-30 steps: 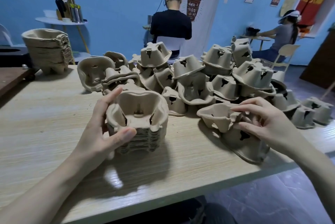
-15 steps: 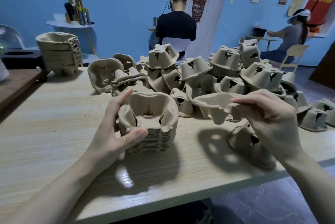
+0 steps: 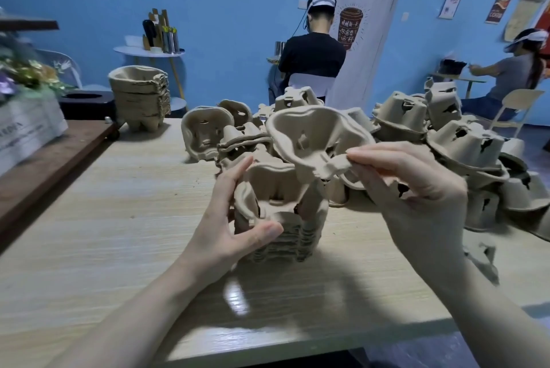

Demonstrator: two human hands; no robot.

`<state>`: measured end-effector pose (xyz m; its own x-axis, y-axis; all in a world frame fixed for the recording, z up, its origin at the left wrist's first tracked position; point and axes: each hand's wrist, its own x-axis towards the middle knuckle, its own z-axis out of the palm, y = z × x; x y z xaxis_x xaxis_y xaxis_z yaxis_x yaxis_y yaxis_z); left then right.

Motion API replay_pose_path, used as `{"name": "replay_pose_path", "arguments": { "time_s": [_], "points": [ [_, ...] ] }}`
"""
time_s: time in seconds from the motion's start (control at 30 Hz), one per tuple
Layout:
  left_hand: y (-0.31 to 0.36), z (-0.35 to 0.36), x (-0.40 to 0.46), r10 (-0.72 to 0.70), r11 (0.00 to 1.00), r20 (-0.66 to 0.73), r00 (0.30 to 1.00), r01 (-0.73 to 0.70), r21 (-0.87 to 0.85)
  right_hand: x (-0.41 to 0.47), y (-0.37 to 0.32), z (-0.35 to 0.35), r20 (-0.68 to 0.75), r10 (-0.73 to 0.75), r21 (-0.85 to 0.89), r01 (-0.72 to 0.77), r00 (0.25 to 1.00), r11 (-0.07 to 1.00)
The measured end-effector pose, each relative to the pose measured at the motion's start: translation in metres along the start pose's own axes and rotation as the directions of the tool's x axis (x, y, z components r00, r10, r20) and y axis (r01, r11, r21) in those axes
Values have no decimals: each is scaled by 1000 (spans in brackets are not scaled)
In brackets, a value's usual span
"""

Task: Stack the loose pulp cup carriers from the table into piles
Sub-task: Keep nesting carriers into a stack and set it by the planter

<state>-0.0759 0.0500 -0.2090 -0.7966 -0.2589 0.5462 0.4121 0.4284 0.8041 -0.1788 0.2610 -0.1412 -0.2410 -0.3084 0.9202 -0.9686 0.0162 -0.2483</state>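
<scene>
At the middle of the frame, your right hand [image 3: 413, 189] pinches one carrier [image 3: 312, 141] by its rim, cups up and tilted, just above the pile [image 3: 279, 219] that your left hand [image 3: 229, 219] holds.

Your left thumb and fingers curl round the pile's near and left sides, probably to keep it steady while the carrier nests in; the rim pinch leaves the cups free to drop into those below. Behind them, across centre and right, the loose heap [image 3: 446, 135] covers the table [image 3: 119, 219], and a finished pile [image 3: 140, 97] stands at upper left. Your right hand hides the carriers beneath it, and you cannot make out whether the held carrier's lower edge already touches the pile.
</scene>
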Motion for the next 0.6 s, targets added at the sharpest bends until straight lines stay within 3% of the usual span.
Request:
{"name": "replay_pose_path", "arguments": {
  "time_s": [0.33, 0.6],
  "points": [
    [-3, 3, 2, -45, 994, -12, 999, 44, -101, -14, -19, 19, 117, -13, 7, 12, 993, 1000],
    [-3, 3, 1, -73, 989, -22, 997, 69, -128, -18, -28, 28, 78, 35, 70, -41, 996, 997]
  ]
}}
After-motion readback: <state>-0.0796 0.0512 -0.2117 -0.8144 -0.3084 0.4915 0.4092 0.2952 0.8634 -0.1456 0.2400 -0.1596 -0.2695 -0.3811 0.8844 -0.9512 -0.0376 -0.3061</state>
